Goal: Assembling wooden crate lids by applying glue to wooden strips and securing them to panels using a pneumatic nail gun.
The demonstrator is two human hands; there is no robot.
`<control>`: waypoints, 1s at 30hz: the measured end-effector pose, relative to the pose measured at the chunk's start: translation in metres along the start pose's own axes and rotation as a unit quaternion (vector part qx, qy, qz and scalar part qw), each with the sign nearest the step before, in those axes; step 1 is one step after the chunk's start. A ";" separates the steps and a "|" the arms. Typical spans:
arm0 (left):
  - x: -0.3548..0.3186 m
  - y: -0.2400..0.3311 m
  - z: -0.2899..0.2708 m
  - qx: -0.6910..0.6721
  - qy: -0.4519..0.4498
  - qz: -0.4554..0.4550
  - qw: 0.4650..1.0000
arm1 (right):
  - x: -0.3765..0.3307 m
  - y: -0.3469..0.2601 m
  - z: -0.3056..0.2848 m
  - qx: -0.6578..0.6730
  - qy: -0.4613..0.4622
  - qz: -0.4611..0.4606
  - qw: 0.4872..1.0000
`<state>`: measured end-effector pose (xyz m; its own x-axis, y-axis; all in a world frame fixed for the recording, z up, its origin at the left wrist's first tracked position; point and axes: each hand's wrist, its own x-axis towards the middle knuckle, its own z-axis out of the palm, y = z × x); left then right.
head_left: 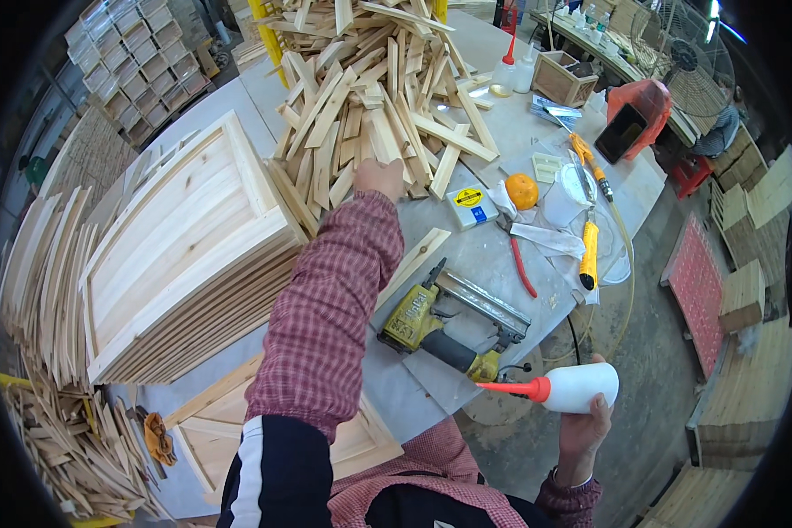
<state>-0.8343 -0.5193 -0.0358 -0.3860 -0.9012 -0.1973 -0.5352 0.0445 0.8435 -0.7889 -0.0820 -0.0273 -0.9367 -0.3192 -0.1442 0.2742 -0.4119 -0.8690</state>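
My left hand [380, 179] reaches forward to the near edge of a heap of wooden strips [352, 97]. Its fingers are curled closed on a pale wooden strip [381, 134]; the fingertips are hidden from view. At the lower right, my right hand [584, 429] is wrapped round a white squeeze bottle [583, 388] with a red pointed nozzle. The bottle lies almost level, its tip pointing left. Between my arms, a yellow and black nail gun [449, 327] rests on the table. Below my left sleeve is a wooden frame panel [365, 437], partly covered by the arm.
A stack of framed wooden panels [185, 255] stands left of my arm. Right of the heap lie a small box [472, 208], an orange [522, 191], red-handled pliers [523, 264], a yellow-handled tool [589, 255] and a white tub [565, 199]. Farther back is a phone [623, 132].
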 end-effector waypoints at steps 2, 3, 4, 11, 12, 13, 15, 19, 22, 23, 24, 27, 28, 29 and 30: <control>-0.035 0.000 -0.007 -0.215 -0.067 -0.028 0.974 | -0.001 -0.001 0.001 0.001 -0.056 0.003 0.998; -0.057 -0.004 -0.012 -0.315 -0.083 -0.038 0.945 | -0.003 -0.001 0.002 0.000 -0.055 0.003 0.998; -0.079 -0.010 -0.021 -0.332 -0.116 -0.030 0.936 | -0.004 -0.002 0.004 0.007 -0.062 0.002 0.998; -0.240 -0.096 -0.120 -0.310 -0.174 -0.008 0.935 | -0.019 0.002 0.014 0.019 -0.112 0.020 0.993; -0.258 -0.109 -0.137 -0.286 -0.144 0.009 0.947 | -0.022 0.003 0.015 0.029 -0.126 0.019 0.991; -0.275 -0.121 -0.153 -0.260 -0.114 0.027 0.959 | -0.025 0.005 0.016 0.041 -0.141 0.018 0.989; -0.304 -0.142 -0.179 -0.228 -0.075 0.033 0.970 | -0.033 0.011 0.019 0.052 -0.147 0.028 0.987; -0.352 -0.179 -0.207 0.225 0.118 0.288 0.923 | -0.047 0.019 0.022 0.080 -0.177 0.029 0.981; -0.377 -0.199 -0.193 0.428 0.041 0.362 0.827 | -0.059 0.019 0.021 0.083 -0.226 0.046 0.969; -0.380 -0.203 -0.185 0.423 0.046 0.366 0.828 | -0.062 0.019 0.021 0.079 -0.223 0.042 0.971; -0.382 -0.205 -0.176 0.403 0.032 0.378 0.833 | -0.064 0.018 0.021 0.075 -0.219 0.037 0.972; -0.382 -0.208 -0.164 0.357 -0.001 0.402 0.843 | -0.069 0.015 0.019 0.062 -0.208 0.032 0.976; -0.378 -0.208 -0.167 0.324 -0.011 0.394 0.860 | -0.069 0.013 0.019 0.061 -0.206 0.034 0.976; -0.372 -0.209 -0.173 0.291 -0.022 0.384 0.876 | -0.067 0.012 0.019 0.060 -0.203 0.037 0.977; -0.366 -0.209 -0.179 0.261 -0.045 0.366 0.892 | -0.064 0.010 0.019 0.055 -0.200 0.039 0.977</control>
<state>-0.4466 -0.2763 -0.0504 -0.8219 -0.5115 0.2508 -0.3831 0.8220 0.4213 -0.7218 -0.0818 -0.0181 -0.7577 -0.6525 0.0080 0.3840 -0.4557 -0.8030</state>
